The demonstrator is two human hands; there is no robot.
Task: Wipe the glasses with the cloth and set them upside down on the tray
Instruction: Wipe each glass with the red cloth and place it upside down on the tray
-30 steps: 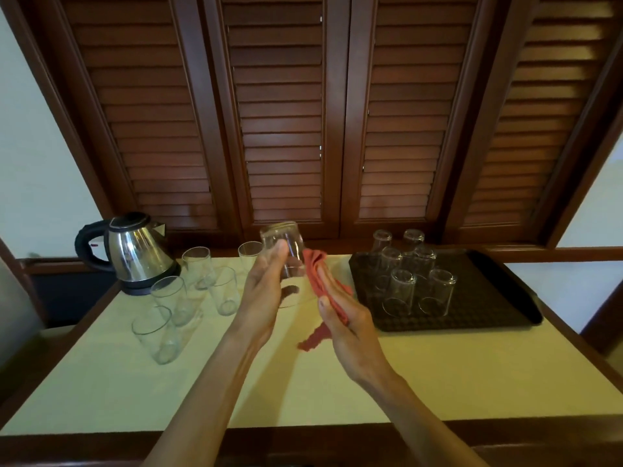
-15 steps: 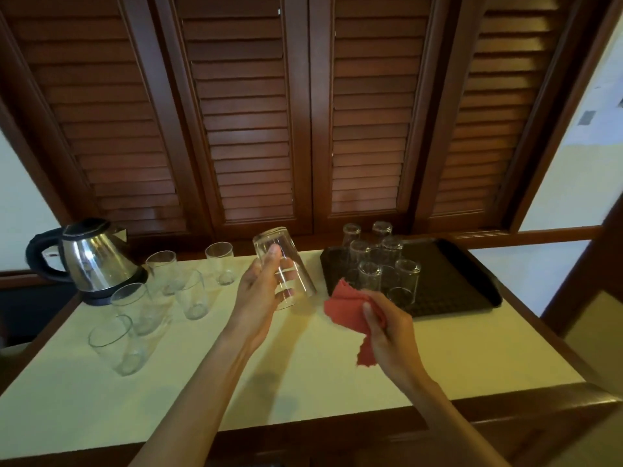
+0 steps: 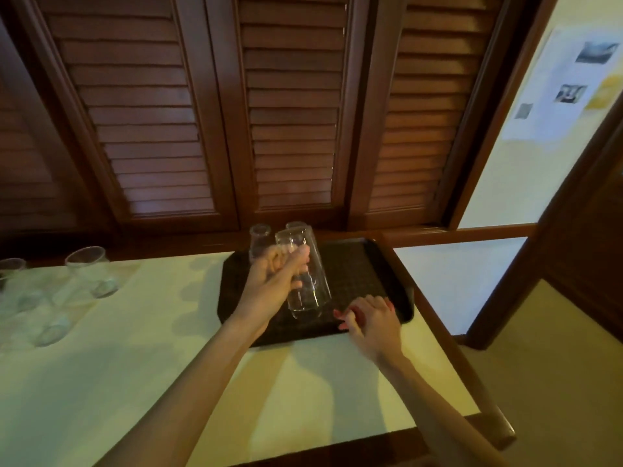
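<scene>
Left hand (image 3: 273, 284) raised over the dark tray (image 3: 367, 264), fingers (image 3: 296, 256) curled round a clear glass (image 3: 305, 274) held tilted, closed base up and away, open mouth down toward the tray's near part, not touching it. Right hand (image 3: 374, 320) low at the tray's near right corner, fingers bunched and pinching a red cloth (image 3: 338, 315), only slivers of it showing between them. Behind the held glass, two upturned glasses (image 3: 259, 237) at the tray's far edge, partly hidden. Tray lying on the right part of the pale yellow desk (image 3: 135, 365). Well apart at the left, several unwiped glasses (image 3: 89, 274) standing mouth up, blurred. Brown louvred shutters (image 3: 290, 112) behind.
</scene>
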